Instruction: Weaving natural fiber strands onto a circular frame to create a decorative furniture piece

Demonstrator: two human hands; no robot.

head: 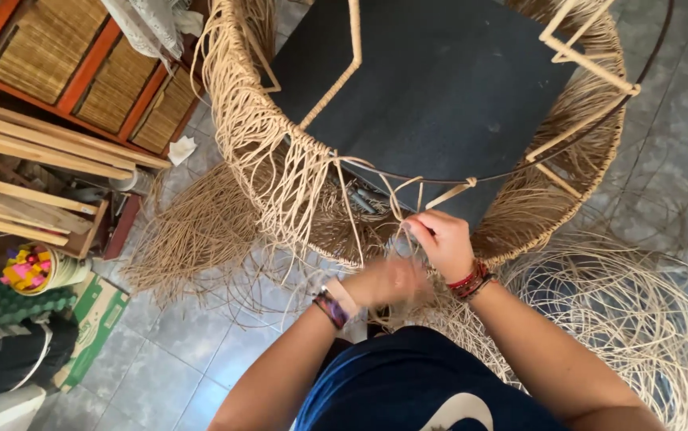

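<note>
A round metal frame (575, 56) partly wrapped in tan wicker strands (280, 175) stands before me, with a dark board (440, 88) inside it. My right hand (440, 239) pinches a wicker strand at the frame's near rim, fingers closed on it. My left hand (388, 281) is just below and to the left, blurred from motion, closed among the loose strands. Both wrists wear bracelets.
Loose wicker strands (192, 231) lie in a heap on the grey tiled floor at left, and coiled pale cane (639, 319) at right. Wooden slats (32, 144) and red-framed woven panels (80, 64) sit at far left, beside a bucket of coloured pieces (28, 267).
</note>
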